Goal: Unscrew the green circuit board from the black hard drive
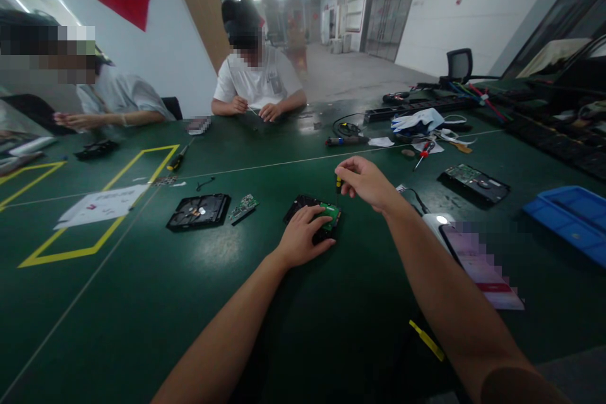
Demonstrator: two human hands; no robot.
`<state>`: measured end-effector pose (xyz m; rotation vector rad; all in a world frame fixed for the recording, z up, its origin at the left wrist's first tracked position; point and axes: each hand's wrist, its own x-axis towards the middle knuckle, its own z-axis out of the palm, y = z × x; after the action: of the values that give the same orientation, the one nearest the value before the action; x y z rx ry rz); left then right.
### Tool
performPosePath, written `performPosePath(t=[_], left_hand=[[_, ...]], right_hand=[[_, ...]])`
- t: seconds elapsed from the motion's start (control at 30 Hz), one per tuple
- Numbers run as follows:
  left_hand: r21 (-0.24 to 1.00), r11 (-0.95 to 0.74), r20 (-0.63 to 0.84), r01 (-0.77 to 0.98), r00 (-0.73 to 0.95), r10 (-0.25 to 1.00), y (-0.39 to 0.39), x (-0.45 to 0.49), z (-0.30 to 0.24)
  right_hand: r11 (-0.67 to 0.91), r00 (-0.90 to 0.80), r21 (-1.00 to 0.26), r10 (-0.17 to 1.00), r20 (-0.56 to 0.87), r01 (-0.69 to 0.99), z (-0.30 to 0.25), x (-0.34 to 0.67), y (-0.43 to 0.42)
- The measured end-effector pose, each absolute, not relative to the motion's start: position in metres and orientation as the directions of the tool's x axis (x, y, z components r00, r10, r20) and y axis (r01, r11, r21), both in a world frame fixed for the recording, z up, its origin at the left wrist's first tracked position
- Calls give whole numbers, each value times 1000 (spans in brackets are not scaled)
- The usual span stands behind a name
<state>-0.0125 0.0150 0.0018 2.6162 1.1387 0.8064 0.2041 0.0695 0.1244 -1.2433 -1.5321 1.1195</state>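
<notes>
A black hard drive (299, 204) with a green circuit board (330, 211) on top lies on the green table (199, 303). My left hand (303, 237) rests on the drive, fingers spread flat, pressing it down. My right hand (364, 182) hovers just above and right of the drive, fingers pinched on a small screwdriver (338, 184) with a yellow-and-black handle, held upright with its tip over the circuit board.
Another opened hard drive (199, 210) and a loose circuit board (244, 207) lie to the left. A third drive (474, 182) and blue trays (568, 218) are at right. A phone (476, 259) lies near my right forearm. Two people sit across the table.
</notes>
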Motion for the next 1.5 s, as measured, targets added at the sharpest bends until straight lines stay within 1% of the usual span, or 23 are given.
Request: performPosePath(t=[0.1, 0.2, 0.4, 0.53, 0.7, 0.9, 1.0, 1.1, 1.2, 1.37, 1.5], left_hand=[[367, -691, 409, 623, 559, 721, 15, -12, 2], [361, -694, 410, 623, 562, 718, 15, -12, 3], [361, -695, 415, 622, 561, 717, 15, -12, 3], [365, -697, 412, 618, 564, 716, 15, -12, 3], [362, -696, 420, 620, 558, 716, 15, -11, 4], [360, -690, 405, 627, 562, 722, 14, -12, 4], [356, -692, 407, 628, 563, 719, 14, -12, 5], [349, -697, 413, 626, 565, 714, 13, -12, 6], [348, -699, 416, 625, 565, 713, 13, -12, 6], [347, -701, 421, 623, 565, 710, 16, -12, 2], [355, -705, 432, 615, 561, 707, 16, -12, 1]], right_hand=[[72, -154, -978, 987, 41, 198, 125, 204, 70], [85, -205, -980, 978, 47, 181, 126, 205, 70], [106, -213, -969, 975, 58, 222, 127, 207, 70], [73, -202, -980, 979, 35, 183, 128, 205, 70], [111, -234, -971, 970, 60, 210, 124, 206, 72], [128, -160, -957, 983, 87, 262, 122, 207, 72], [110, -138, -964, 987, 78, 242, 123, 205, 70], [110, -167, -972, 983, 76, 205, 123, 204, 69], [146, -195, -972, 975, 109, 185, 125, 204, 68], [150, -210, -962, 972, 102, 226, 125, 207, 72], [153, -196, -963, 974, 110, 222, 125, 207, 73]])
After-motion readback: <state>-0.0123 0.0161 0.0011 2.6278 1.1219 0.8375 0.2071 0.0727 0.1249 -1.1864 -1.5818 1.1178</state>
